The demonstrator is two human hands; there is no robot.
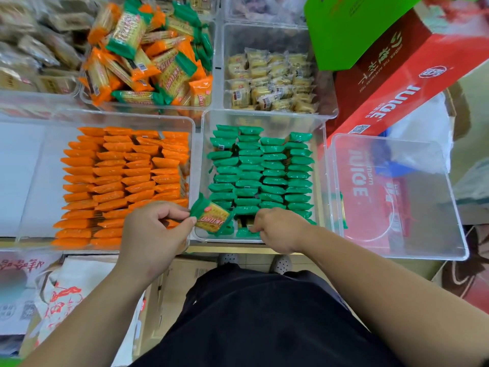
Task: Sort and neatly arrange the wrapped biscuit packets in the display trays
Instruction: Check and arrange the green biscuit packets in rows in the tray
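Observation:
My left hand (pixel 156 229) pinches a green-wrapped biscuit packet (pixel 211 214) by its end, over the near left corner of the clear tray (pixel 321 165) that holds rows of upright green packets (pixel 262 170). My right hand (pixel 277 229) reaches into that tray's near edge, fingers curled around a green packet (pixel 244 232) in the front row. To the left, a clear tray (pixel 34 181) holds rows of orange packets (pixel 121 181). Behind it, a tray (pixel 87 100) holds a loose heap of mixed orange and green packets (pixel 150 54).
A tray of pale yellow wrapped biscuits (pixel 270 80) sits behind the green tray. An empty clear tray (pixel 397 197) stands at the right over a red juice carton (pixel 397 83). A green box (pixel 352 27) lies at the back right. Bags and cartons sit on the floor below.

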